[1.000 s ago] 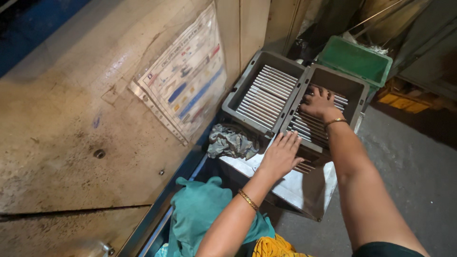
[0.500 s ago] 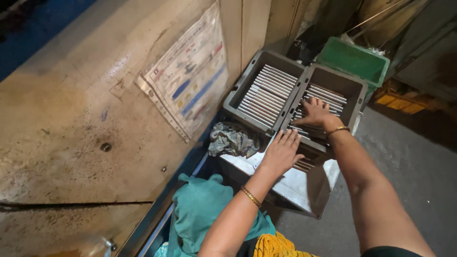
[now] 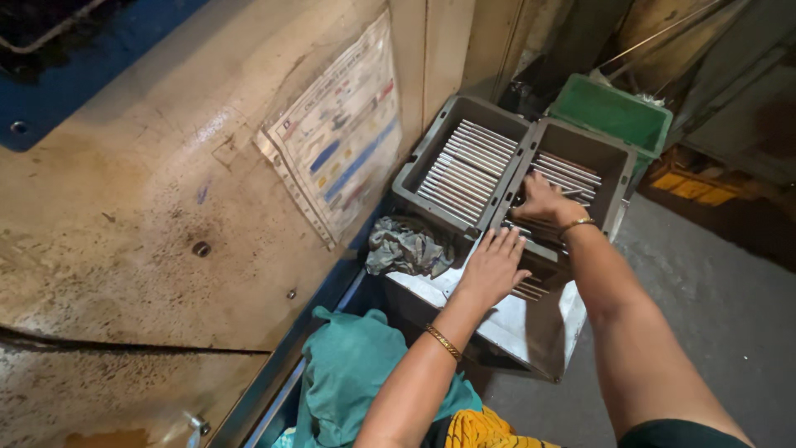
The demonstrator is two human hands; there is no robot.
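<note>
Metal rods (image 3: 557, 176) in the right-hand grey tray (image 3: 613, 158) are gripped at their near ends by the right hand (image 3: 541, 201), fingers curled onto them; since a second ago that hand has been drawn back a bit toward the tray's near edge. The left hand (image 3: 492, 267) is laid flat, fingers spread, on the tray's near wall, barely shifted. Both arms are stretched forward, wrists bangled. Beside it sits a second rod tray (image 3: 460, 166), with a crumpled rag (image 3: 408, 247) nearby.
</note>
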